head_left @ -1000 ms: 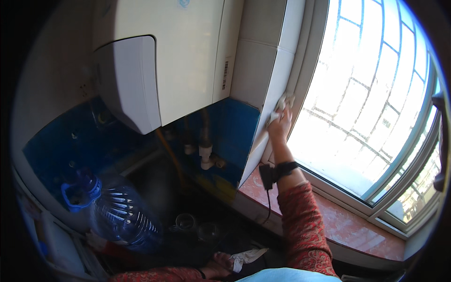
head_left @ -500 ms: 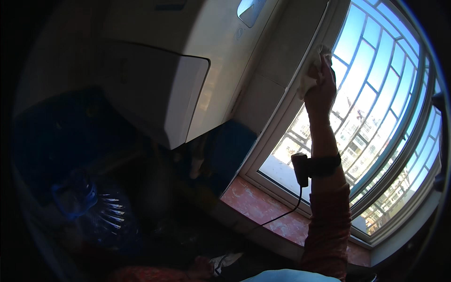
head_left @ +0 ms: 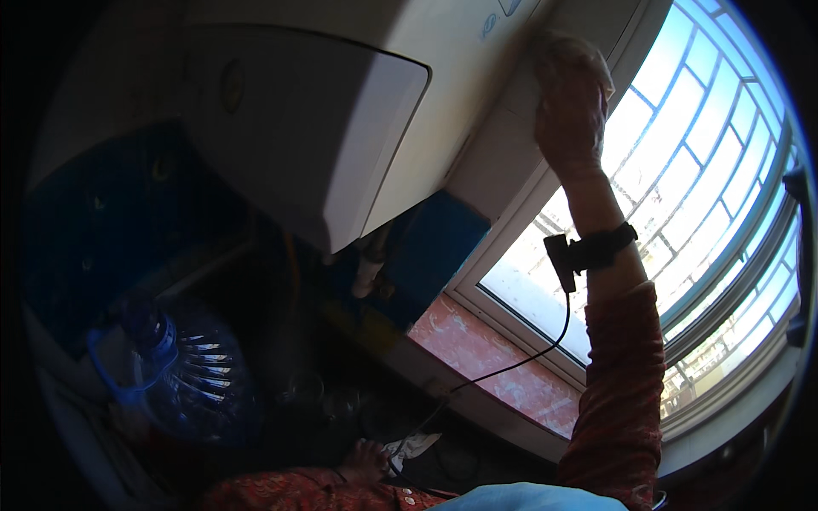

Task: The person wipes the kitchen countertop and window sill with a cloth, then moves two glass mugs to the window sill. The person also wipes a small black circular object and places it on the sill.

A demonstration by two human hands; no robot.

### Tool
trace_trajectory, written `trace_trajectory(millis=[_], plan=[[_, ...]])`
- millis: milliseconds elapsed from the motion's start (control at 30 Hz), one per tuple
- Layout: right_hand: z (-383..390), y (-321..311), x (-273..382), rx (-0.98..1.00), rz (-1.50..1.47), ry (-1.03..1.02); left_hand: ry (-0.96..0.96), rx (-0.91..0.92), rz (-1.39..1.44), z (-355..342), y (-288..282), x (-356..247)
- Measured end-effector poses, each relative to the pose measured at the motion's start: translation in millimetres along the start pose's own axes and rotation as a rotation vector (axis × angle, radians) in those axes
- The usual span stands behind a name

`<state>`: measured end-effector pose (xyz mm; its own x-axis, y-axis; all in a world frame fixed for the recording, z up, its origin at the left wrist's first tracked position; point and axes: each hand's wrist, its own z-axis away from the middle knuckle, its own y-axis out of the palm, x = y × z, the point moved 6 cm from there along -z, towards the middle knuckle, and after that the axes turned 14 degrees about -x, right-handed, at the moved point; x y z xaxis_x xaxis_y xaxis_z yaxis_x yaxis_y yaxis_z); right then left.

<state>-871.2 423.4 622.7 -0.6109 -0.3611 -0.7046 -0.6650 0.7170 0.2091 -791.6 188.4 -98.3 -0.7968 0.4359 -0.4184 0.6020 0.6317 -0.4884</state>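
Note:
My right hand (head_left: 569, 119) is raised high at the pale tiled edge beside the window frame (head_left: 498, 254), closed on a crumpled off-white cloth (head_left: 573, 53). A strapped black device (head_left: 601, 249) with a dangling cable sits on that forearm. Low at the bottom, in shadow, my left hand (head_left: 368, 460) has its fingers curled at a white cloth (head_left: 416, 444), apparently gripping it.
A boxy white wall appliance (head_left: 298, 128) hangs left of the window, with pipes (head_left: 368, 271) below. A large blue plastic bottle (head_left: 200, 383) stands lower left, near dim clear containers (head_left: 339, 400). The pink sill (head_left: 486, 358) runs under the barred window (head_left: 682, 170).
My right hand with its cloth has moved up along the window's edge to beside the appliance's upper part. The view has shifted and darkened; my left hand and its cloth sit further left in it.

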Motion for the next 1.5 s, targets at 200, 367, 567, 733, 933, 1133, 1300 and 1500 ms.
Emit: trace_trajectory(millis=[200, 367, 567, 733, 933, 1133, 1300, 1500], plan=[[65.3, -35.2, 68.9, 0.309, -0.147, 0.055, -0.024, 0.264, 0.021, 11.1, 11.4, 8.9], [94.9, -60.8, 96.8, 0.45, -0.302, -0.047, -0.03, 0.368, -0.027, 6.7, 14.2, 5.6], [18.6, -7.3, -26.2, 0.187, 0.002, -0.118, 0.018, 0.226, 0.01, -0.3, -6.2, 3.6], [-70.6, 38.6, -90.4, -0.008, 0.252, -0.177, -0.005, 0.281, -0.03, -9.5, -0.4, 4.2], [-17.5, 9.5, -8.0, 0.08, -0.029, -0.007, 0.062, 0.268, 0.022, -5.8, -4.2, 4.2], [37.0, -20.8, 67.5, 0.291, -0.068, 0.036, 0.039, 0.097, -0.116, -7.7, -6.7, -1.7], [71.0, -49.8, 100.6, 0.642, -0.348, -0.098, 0.206, -0.243, -0.249, -14.0, -27.6, -16.1], [16.2, -24.0, 20.8, 0.255, -0.13, -0.196, 0.021, 0.015, -0.151, -17.3, -8.3, -2.7]])
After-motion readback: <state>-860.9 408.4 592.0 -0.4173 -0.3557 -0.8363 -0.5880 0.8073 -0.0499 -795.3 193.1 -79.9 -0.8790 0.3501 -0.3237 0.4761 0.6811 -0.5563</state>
